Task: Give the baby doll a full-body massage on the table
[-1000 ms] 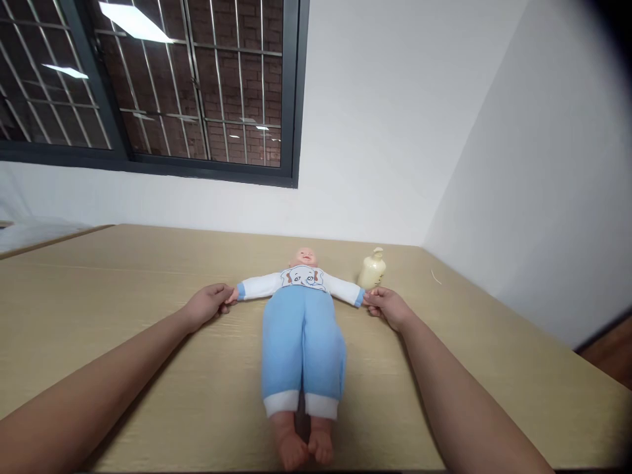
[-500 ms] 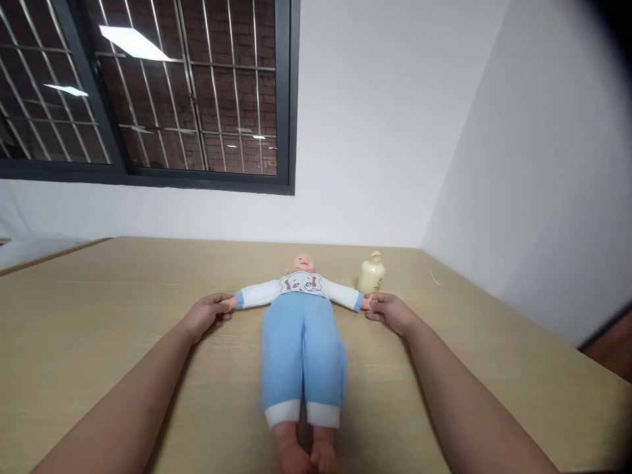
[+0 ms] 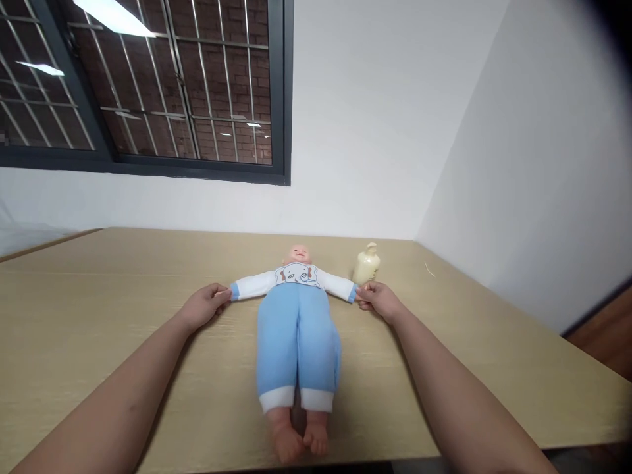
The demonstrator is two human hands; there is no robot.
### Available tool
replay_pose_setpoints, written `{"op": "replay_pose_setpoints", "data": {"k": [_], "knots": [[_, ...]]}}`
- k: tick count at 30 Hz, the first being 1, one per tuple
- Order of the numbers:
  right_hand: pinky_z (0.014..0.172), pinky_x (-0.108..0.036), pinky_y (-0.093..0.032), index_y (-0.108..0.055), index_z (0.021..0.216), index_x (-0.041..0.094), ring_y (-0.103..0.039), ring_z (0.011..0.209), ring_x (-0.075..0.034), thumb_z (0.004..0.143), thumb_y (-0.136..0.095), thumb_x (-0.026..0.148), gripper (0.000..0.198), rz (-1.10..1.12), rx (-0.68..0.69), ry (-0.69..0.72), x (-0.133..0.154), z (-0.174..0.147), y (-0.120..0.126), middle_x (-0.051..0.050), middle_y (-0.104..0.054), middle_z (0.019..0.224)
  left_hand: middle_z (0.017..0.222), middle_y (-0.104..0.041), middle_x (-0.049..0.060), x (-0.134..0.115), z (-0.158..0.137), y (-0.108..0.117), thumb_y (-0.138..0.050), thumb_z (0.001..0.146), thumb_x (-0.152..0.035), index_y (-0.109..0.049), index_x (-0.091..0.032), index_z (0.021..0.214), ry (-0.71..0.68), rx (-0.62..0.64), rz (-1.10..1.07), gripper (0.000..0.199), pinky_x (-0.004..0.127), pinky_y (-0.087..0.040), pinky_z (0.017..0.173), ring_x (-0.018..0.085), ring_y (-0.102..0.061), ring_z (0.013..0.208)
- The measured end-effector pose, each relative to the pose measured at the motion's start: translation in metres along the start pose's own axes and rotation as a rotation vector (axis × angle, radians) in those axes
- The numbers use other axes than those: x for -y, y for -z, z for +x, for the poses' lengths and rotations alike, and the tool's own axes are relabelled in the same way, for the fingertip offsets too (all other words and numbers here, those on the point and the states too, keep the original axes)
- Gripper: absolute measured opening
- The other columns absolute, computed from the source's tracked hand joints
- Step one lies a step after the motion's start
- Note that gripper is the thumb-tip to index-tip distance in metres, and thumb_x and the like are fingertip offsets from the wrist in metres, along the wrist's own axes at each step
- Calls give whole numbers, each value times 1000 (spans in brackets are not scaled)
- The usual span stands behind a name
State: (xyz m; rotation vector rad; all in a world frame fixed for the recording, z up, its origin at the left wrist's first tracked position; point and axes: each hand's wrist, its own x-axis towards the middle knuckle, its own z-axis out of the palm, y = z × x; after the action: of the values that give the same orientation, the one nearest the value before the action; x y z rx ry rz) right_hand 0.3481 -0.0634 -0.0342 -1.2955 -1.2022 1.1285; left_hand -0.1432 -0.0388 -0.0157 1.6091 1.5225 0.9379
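A baby doll [image 3: 299, 329] lies on its back on the wooden table, its feet toward me and its arms stretched out to both sides. It wears light blue trousers and a white top with an elephant face and blue cuffs. My left hand [image 3: 202, 307] is closed on the doll's hand at the left, just beyond the cuff. At the other side my right hand [image 3: 382, 301] pinches the doll's other hand between thumb and fingers. A cream pump bottle [image 3: 367, 264] stands upright just behind my right hand.
The wooden table [image 3: 99, 342] reaches back to a white wall, with a barred window [image 3: 197, 85] above at the left. A thin pale strand [image 3: 429, 270] lies on the table at the right. The near table edge shows at the bottom.
The whole view has shifted a little, so the doll, bottle and window appear slightly higher and further left. Both hands keep hold of the doll's hands, its arms still spread.
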Motion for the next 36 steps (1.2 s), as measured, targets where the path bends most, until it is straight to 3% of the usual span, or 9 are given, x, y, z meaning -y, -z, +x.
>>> {"op": "replay_pose_setpoints", "data": {"k": [4, 7, 11, 16, 21, 26, 32, 36], "knots": [[61, -28, -52, -60, 74, 16, -57, 57, -12, 74, -76, 48, 36, -27, -24, -19, 1, 0, 2, -3, -62, 67, 59, -50, -2, -2, -3, -1, -57, 82, -53, -56, -18, 72, -14, 20, -69, 36, 21, -30, 45, 10, -41, 47], [59, -26, -52, -64, 78, 15, -58, 59, -13, 77, -73, 45, 32, -40, -10, -29, 1, 1, 4, -7, -66, 73, 59, -51, -2, -6, -5, -2, -61, 77, -47, -59, -17, 74, 24, 18, -159, 31, 21, -28, 45, 9, -41, 48], [66, -27, -54, -65, 77, 14, -63, 71, -16, 76, -73, 42, 29, -21, 37, -19, 0, -1, 8, -10, -68, 82, 66, -56, 1, -10, -8, -1, -70, 66, -37, -66, -15, 87, 60, 50, -315, 31, 22, -33, 48, 11, -47, 54], [71, -34, -55, -66, 82, 15, -65, 80, -23, 71, -80, 39, 30, 39, 102, -7, 3, -6, 12, -10, -66, 81, 69, -60, 4, -11, -11, 1, -74, 64, -40, -69, -13, 93, 35, 68, -288, 40, 24, -37, 50, 13, -50, 55], [64, -31, -49, -63, 80, 15, -62, 70, -18, 64, -85, 41, 37, -12, 116, -4, 4, -8, 11, -6, -64, 71, 66, -58, 1, -8, -10, 2, -76, 66, -45, -68, -14, 98, 17, 70, -228, 45, 22, -34, 47, 11, -48, 53], [53, -25, -36, -57, 74, 17, -49, 54, -11, 67, -81, 46, 38, -199, 46, 9, 1, -5, 5, 1, -59, 60, 64, -58, 0, -2, -5, 2, -73, 71, -48, -64, -15, 83, 32, 55, -191, 37, 22, -34, 49, 10, -47, 52], [52, -25, -36, -55, 71, 18, -49, 54, -11, 70, -78, 47, 37, -182, 19, -15, 1, -2, -1, -1, -60, 61, 62, -57, 1, 0, -3, 1, -67, 75, -47, -60, -16, 72, 53, 36, -235, 31, 22, -33, 47, 10, -47, 51], [50, -24, -37, -53, 67, 18, -48, 52, -11, 75, -73, 52, 40, -159, -31, -48, 1, 1, 1, -1, -56, 57, 66, -58, 3, 0, -3, 0, -67, 72, -40, -65, -15, 79, 42, 46, -291, 26, 22, -35, 48, 11, -50, 54]]}}
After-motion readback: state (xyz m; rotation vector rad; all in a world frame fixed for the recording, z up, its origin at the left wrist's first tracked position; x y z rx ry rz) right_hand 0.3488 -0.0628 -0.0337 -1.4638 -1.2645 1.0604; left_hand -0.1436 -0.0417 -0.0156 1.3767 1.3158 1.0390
